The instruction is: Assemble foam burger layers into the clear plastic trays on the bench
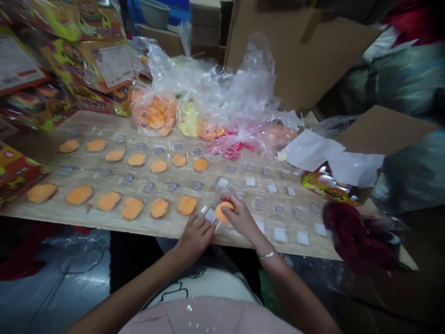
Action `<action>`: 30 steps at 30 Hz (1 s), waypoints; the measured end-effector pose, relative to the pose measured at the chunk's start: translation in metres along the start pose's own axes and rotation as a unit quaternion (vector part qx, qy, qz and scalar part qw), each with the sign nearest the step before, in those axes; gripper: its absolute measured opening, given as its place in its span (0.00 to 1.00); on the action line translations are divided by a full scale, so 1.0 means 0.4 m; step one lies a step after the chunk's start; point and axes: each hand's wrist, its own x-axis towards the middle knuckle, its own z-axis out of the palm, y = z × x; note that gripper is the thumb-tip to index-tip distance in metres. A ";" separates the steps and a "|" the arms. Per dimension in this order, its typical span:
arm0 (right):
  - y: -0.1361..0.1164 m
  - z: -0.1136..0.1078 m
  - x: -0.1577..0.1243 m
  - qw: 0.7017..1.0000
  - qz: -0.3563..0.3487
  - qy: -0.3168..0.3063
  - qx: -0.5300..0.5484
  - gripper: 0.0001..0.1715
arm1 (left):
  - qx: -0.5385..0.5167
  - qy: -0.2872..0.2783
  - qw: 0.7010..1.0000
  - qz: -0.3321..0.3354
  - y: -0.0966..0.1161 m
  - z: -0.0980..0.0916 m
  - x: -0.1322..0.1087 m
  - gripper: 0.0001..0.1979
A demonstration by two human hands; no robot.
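An orange foam disc (223,212) is pinched between the thumb and fingers of my right hand (239,217), just above the table. My left hand (199,234) rests at the table's front edge, fingers stretched out and touching a clear plastic piece with a white square (210,215) on it. To the left, a row of orange discs (133,208) lies on clear plastic pieces, and a second such row (159,165) lies farther back. On my right, several white squares (280,234) sit on similar plastic, beside small grey pieces (279,210).
Clear bags with orange discs (158,113), yellow pieces (189,119) and pink pieces (234,144) stand at the back. Printed boxes (104,65) are stacked at left. Dark red cloth (354,236) and white paper (311,148) lie at right, near a large cardboard sheet (278,55).
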 end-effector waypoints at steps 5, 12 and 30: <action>0.001 0.090 0.030 0.978 -0.055 -0.102 -0.171 0.23 | -0.017 0.075 0.996 0.034 0.001 0.019 -0.002 0.07; -0.003 0.103 0.032 0.906 -0.216 -0.141 -0.336 0.21 | -0.072 0.130 0.989 0.012 -0.006 0.048 -0.009 0.07; -0.171 0.181 0.406 0.923 -0.271 -0.090 -0.256 0.09 | 0.228 0.389 0.854 -0.260 -0.346 -0.146 -0.277 0.27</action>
